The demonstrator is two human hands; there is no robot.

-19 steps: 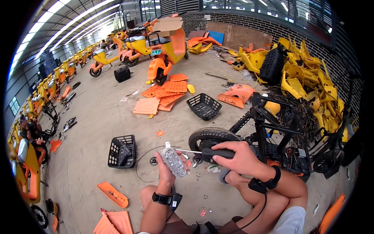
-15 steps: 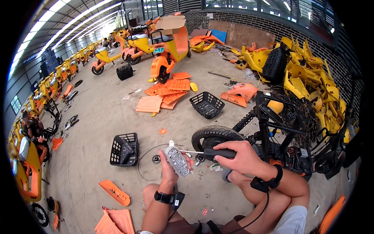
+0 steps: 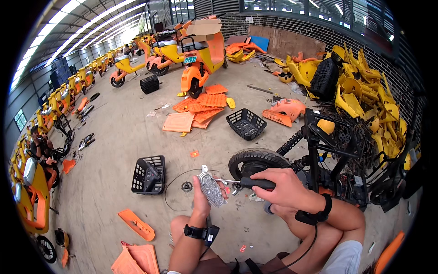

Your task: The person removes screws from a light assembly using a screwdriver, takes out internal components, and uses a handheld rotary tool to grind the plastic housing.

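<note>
My left hand (image 3: 201, 199) grips an oval, clear-and-silver lamp unit (image 3: 211, 188), which is tilted and has a small tab at its upper end. Closed around the black handle of a screwdriver (image 3: 258, 183), my right hand (image 3: 286, 186) keeps the thin metal shaft pointing left. The shaft reaches the lamp's right edge near its upper part; whether the tip touches or passes behind the edge, I cannot tell. Below and behind the hands, a small toothed sprocket (image 3: 187, 186) and a thin curved cable (image 3: 166, 194) lie on the concrete floor.
To the right stands a stripped scooter frame (image 3: 315, 155) with its black wheel (image 3: 255, 160). Black baskets (image 3: 247, 123) and orange panels (image 3: 136, 224) lie around me. Yellow covers (image 3: 353, 86) are heaped by the brick wall. Scooters (image 3: 203, 59) stand farther back; a person (image 3: 40, 145) sits at left.
The whole view has shifted slightly, moving the scene a little right and down. The lamp is turned slightly, and the screwdriver shaft now meets its edge lower than its top tab. Both grips are unchanged.
</note>
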